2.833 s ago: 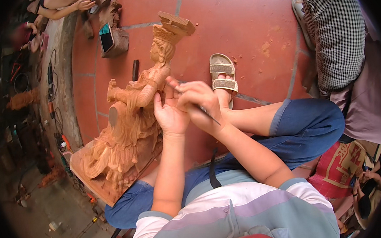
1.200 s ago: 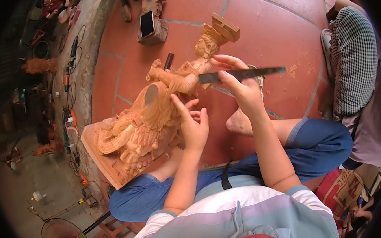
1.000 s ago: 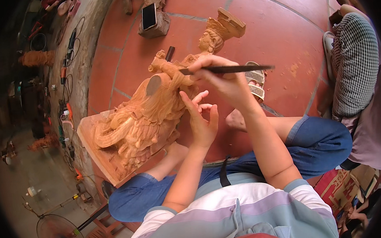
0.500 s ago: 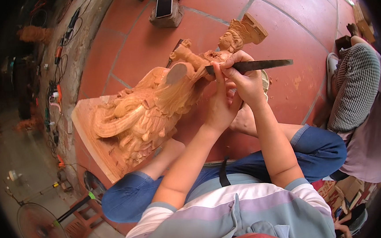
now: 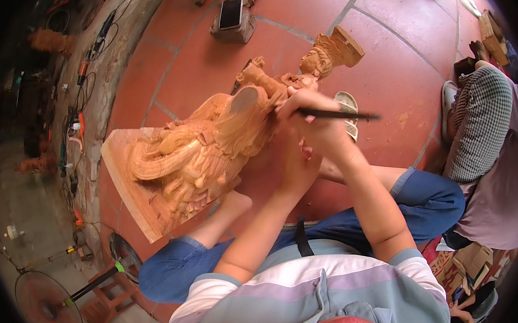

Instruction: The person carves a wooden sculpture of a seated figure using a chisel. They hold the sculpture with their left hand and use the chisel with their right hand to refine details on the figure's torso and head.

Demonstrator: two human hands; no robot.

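Note:
A carved wooden statue (image 5: 204, 147) lies slantwise before me, its block base at the lower left and its crowned head (image 5: 317, 61) at the upper right. My right hand (image 5: 319, 118) is closed on a long, dark, flat metal tool (image 5: 349, 114) that points right. Its fingers are close by the figure's chest; whether they touch the wood I cannot tell. Just below, my left hand (image 5: 298, 165) is smeared by motion and partly behind the right one. Its fingers are bent, but I cannot make out whether they hold anything.
On a small block (image 5: 235, 32) beyond the statue lies a phone (image 5: 230, 13). A pale sandal (image 5: 346, 107) is on the tiled floor. At right sits another person in checkered trousers (image 5: 481, 122). Power tools and cords (image 5: 81, 72) line the left ledge; a fan (image 5: 50, 311) stands lower left.
My right hand has shifted slightly down and left, tilting the tool's far end lower. My left hand has dropped away from the tool's near end, where its fingers were.

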